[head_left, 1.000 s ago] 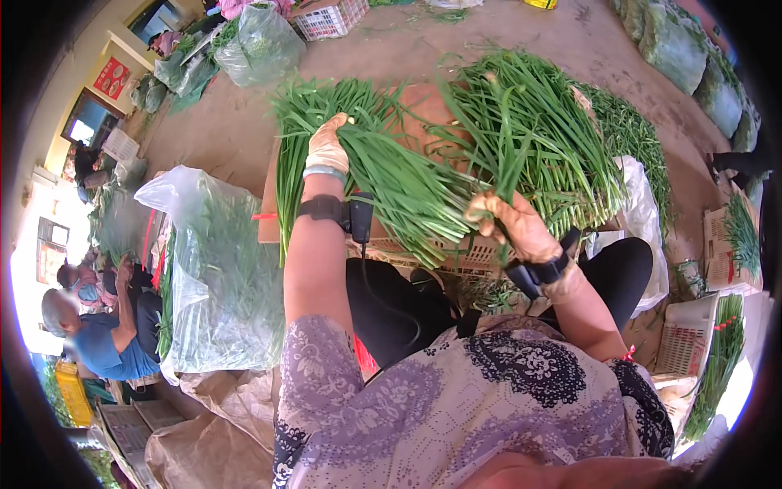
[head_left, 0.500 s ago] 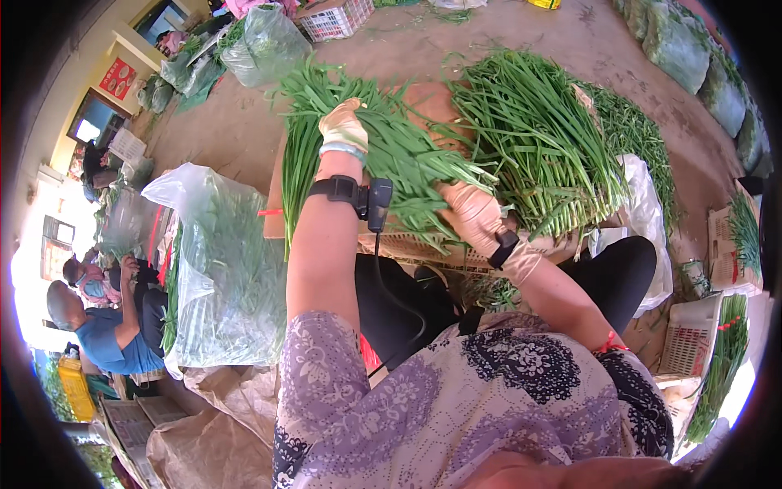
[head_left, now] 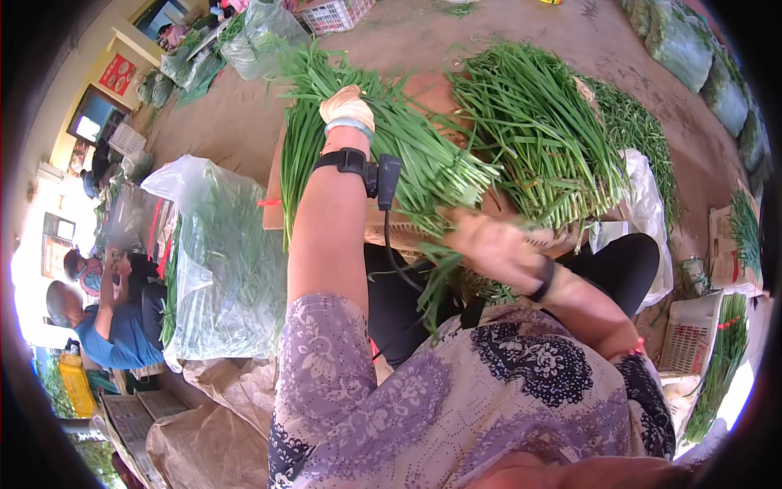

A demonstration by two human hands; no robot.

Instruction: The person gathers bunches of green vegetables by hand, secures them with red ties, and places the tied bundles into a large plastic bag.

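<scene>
My gloved left hand (head_left: 348, 107) is closed over a bunch of long green garlic chives (head_left: 415, 159), its fingers partly hidden among the leaves. The pale cut ends of that bunch point right, towards my right hand. My gloved right hand (head_left: 493, 248) is smeared by motion just below those ends. From its fingertips a few loose chive leaves (head_left: 438, 285) hang down over my lap. To the right, a larger pile of garlic chives (head_left: 542, 134) lies with its stem ends towards me.
More greens (head_left: 635, 134) lie beyond the pile, beside a white plastic bag (head_left: 646, 196). A clear bag of greens (head_left: 228, 277) stands at my left, near a person in blue (head_left: 118, 330). Crates (head_left: 688, 338) stand at right; filled bags (head_left: 680, 49) line the far right.
My right hand has moved down and slightly right from the stem ends, with loose leaves now trailing from it. The stem ends are more exposed. My left hand has shifted slightly away.
</scene>
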